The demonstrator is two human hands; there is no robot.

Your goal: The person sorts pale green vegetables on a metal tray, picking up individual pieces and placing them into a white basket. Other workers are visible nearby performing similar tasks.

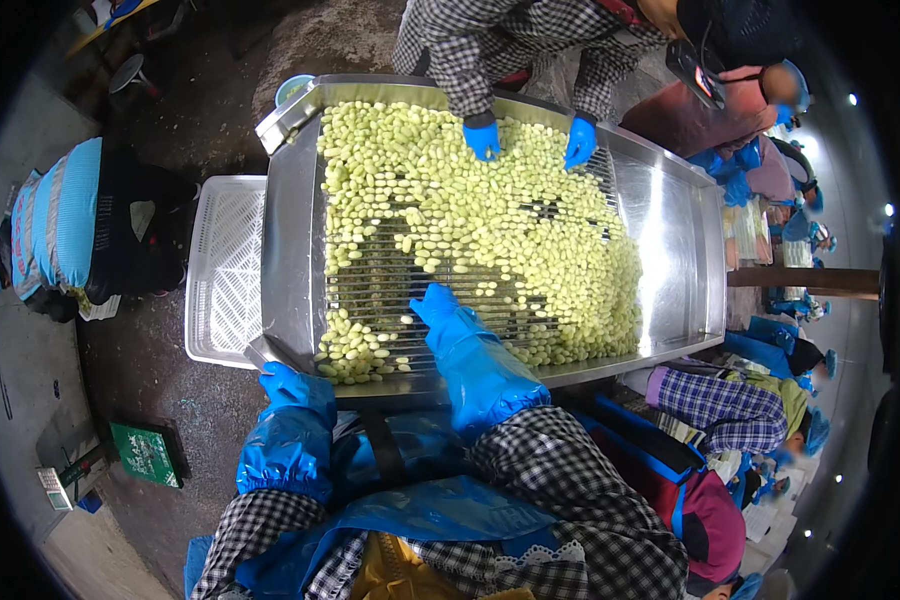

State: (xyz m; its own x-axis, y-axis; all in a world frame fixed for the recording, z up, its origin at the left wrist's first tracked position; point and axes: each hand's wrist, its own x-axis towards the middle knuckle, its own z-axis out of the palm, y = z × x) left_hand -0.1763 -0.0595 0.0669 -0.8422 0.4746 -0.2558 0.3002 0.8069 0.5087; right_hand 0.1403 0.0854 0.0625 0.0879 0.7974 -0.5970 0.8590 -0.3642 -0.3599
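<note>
Both my hands wear blue gloves with blue plastic sleeve covers. My left hand (279,384) is curled at the near left corner plate (271,352) of a stainless steel sorting tray (671,247). My right hand (436,301) is low over the tray's slatted metal grid (379,281), its fingers bunched and pointing left; whether anything is between them is hidden. Many small, pale green, oval fruits (450,172) cover the far and right parts of the grid. A smaller cluster of fruits (352,341) lies at the near left, between my hands.
Across the tray, a co-worker's two blue-gloved hands (529,141) reach into the fruits. A white perforated plastic crate (221,262) stands against the tray's left end. Another person (64,217) bends down farther left. Several workers (720,397) line the right side. A green platform scale (146,454) is on the floor.
</note>
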